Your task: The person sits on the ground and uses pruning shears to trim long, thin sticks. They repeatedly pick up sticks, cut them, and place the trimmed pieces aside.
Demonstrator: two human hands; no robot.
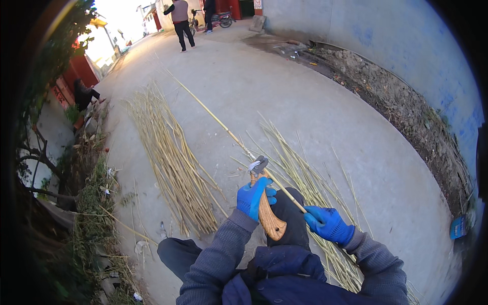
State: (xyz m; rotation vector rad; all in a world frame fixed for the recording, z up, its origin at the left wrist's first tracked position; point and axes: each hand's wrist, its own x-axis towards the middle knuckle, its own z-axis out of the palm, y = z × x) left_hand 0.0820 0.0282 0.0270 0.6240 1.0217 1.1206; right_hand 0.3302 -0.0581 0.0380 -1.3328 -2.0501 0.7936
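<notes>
The gloved left hand (250, 199) and right hand (329, 224) are both curled in grips, forearms (217, 251) angled inward.

On the left side of the scene, beside a seated person in dark clothes (84, 94), a flat red sheet (60, 96) bears dark marks resembling writing, too small and slanted to read. At the right edge, a bright blue, rounded container (458, 227) near the pale blue painted wall (406, 40) shows whitish print on its side, also too small and blurred to read. Far off, a narrow white-and-red panel (258, 4) beside a dark doorway (247, 7) is too tiny to make out, so no text can be read.
</notes>
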